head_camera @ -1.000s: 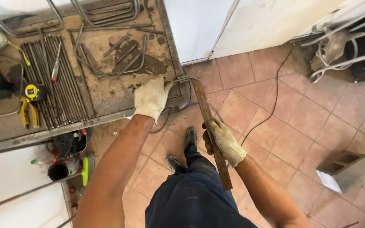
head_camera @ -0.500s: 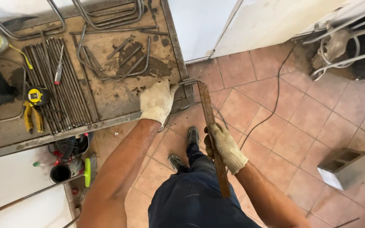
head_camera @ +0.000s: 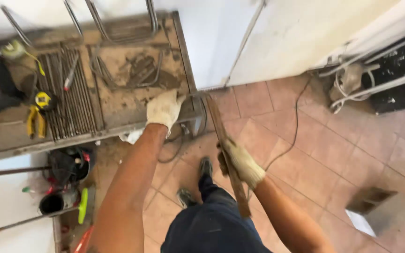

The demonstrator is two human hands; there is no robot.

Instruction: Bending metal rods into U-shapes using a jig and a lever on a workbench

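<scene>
Both my hands wear pale work gloves. My left hand (head_camera: pixel 164 109) rests on the near right corner of a dirty workbench (head_camera: pixel 118 110), closed on the end of a thin metal rod (head_camera: pixel 198 96) at the bench edge. My right hand (head_camera: pixel 241 161) grips a long rusty lever bar (head_camera: pixel 221 133) that runs from the bench corner down towards my waist. The rod's bent end meets the top of the bar next to my left hand.
Several straight steel rods (head_camera: pixel 69 96), a yellow tape measure (head_camera: pixel 42 100), yellow-handled pliers (head_camera: pixel 34 122) and bent stirrups (head_camera: pixel 137 70) lie on the bench. Tools and a bucket (head_camera: pixel 66 166) sit below it. A cable (head_camera: pixel 296 122) crosses the tiled floor; a grey block (head_camera: pixel 376 211) stands at right.
My right hand has swung the lever bar a little, and the view has shifted; my left hand stays on the bench corner.
</scene>
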